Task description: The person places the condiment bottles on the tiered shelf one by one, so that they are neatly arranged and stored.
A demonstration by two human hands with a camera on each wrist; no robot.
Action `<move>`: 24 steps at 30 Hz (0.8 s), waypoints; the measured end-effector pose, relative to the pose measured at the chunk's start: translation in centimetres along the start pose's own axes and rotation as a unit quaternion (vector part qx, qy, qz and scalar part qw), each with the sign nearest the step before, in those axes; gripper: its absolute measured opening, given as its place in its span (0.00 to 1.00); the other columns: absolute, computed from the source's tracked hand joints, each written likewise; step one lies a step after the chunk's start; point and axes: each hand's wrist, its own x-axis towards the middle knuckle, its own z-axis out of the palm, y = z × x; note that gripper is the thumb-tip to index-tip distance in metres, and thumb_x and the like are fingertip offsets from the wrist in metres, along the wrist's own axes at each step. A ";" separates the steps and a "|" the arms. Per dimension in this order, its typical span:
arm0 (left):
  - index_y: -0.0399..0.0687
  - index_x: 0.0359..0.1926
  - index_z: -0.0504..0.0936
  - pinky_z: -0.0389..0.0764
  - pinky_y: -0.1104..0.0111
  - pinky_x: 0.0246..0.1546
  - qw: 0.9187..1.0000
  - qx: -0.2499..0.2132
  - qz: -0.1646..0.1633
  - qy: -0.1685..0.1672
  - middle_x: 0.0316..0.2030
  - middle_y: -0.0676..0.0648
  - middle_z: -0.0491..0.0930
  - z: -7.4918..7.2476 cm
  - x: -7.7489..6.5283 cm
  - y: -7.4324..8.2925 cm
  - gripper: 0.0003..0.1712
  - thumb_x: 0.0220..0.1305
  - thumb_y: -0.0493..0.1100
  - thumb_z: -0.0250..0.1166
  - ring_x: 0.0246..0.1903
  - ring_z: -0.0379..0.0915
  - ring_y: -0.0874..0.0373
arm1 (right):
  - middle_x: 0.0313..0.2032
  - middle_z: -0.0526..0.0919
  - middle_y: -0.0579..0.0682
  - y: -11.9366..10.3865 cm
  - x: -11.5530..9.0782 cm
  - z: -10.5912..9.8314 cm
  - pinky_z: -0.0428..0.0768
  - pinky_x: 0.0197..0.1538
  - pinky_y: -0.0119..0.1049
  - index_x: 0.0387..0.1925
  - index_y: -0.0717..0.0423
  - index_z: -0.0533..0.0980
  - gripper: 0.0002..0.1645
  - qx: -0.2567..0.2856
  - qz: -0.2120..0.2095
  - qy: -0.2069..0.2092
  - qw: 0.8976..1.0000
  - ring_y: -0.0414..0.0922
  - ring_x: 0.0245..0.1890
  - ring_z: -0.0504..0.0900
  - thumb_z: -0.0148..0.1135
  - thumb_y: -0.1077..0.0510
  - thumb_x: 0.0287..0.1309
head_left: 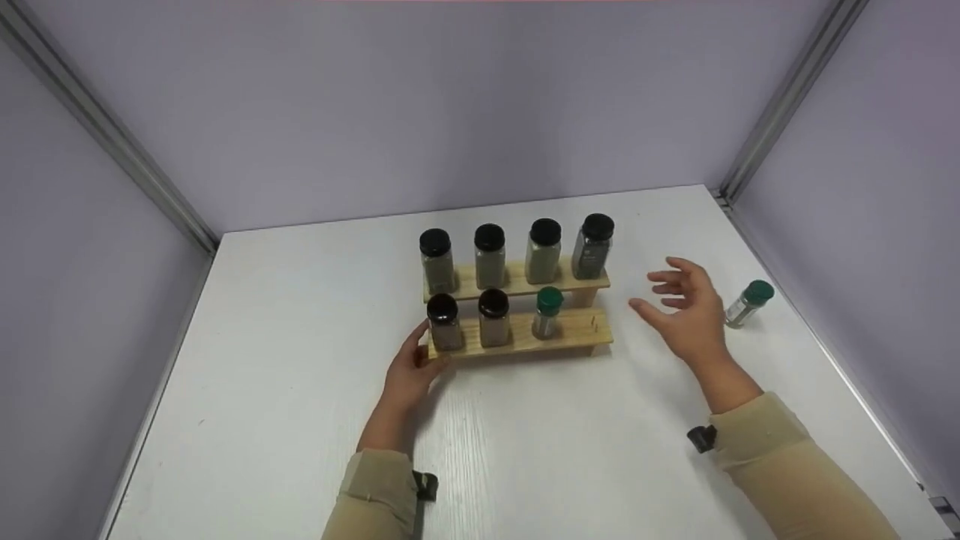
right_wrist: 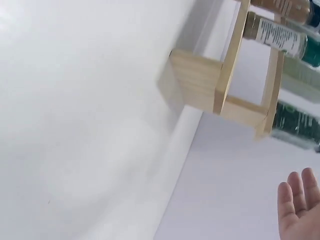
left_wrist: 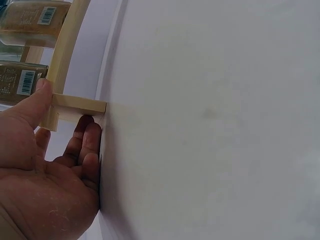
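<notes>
A two-tier wooden spice rack (head_left: 577, 327) stands on the table. My left hand (head_left: 409, 377) grips the left end of its lower shelf; in the left wrist view the thumb lies at the shelf edge beside a jar and the fingers reach underneath. Two dark-capped spice jars (head_left: 494, 322) and a small green-capped jar (head_left: 547, 319) stand on the lower tier. Several black-capped jars (head_left: 543, 255) line the upper tier. To the right of the rack, my right hand (head_left: 690, 315) hovers with fingers spread, holding nothing. Another green-capped jar (head_left: 748, 304) stands beyond that hand.
The white table (head_left: 285, 390) runs back to a pale wall (head_left: 450, 112), with side panels left and right. Metal frame posts (head_left: 795, 97) rise at its back corners. The table's right edge lies close to the lone green-capped jar.
</notes>
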 end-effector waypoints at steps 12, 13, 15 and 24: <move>0.43 0.82 0.61 0.76 0.66 0.38 1.000 -0.001 0.004 -0.007 0.41 0.42 0.81 0.0 0.0 0.0 0.43 0.71 0.37 0.70 0.37 0.73 0.58 | 0.67 0.66 0.63 6.7 1.8 -6.1 0.64 0.69 0.45 0.70 0.65 0.69 0.36 -0.101 0.150 0.181 0.967 0.53 0.68 0.64 0.69 0.54 0.69; 0.44 0.82 0.62 0.76 0.66 0.38 1.000 0.001 0.004 -0.005 0.41 0.43 0.81 0.0 0.0 0.0 0.43 0.71 0.37 0.70 0.37 0.73 0.58 | 0.70 0.62 0.63 7.2 1.9 -6.4 0.63 0.71 0.46 0.73 0.63 0.66 0.38 -0.104 0.171 0.175 0.964 0.54 0.71 0.60 0.69 0.53 0.69; 0.44 0.81 0.62 0.75 0.66 0.38 1.000 0.004 0.008 -0.001 0.40 0.43 0.80 -0.1 0.0 0.0 0.43 0.71 0.37 0.70 0.36 0.72 0.57 | 0.74 0.56 0.63 8.2 2.1 -7.0 0.60 0.74 0.47 0.77 0.60 0.61 0.43 -0.110 0.206 0.156 0.960 0.55 0.75 0.55 0.67 0.52 0.69; 0.45 0.82 0.61 0.75 0.65 0.38 1.000 -0.005 -0.005 -0.004 0.41 0.44 0.80 0.0 -0.1 0.0 0.43 0.72 0.37 0.69 0.36 0.71 0.58 | 0.79 0.48 0.71 10.4 2.5 -7.9 0.56 0.77 0.58 0.82 0.66 0.45 0.47 -0.112 0.271 0.047 0.955 0.67 0.80 0.49 0.57 0.59 0.75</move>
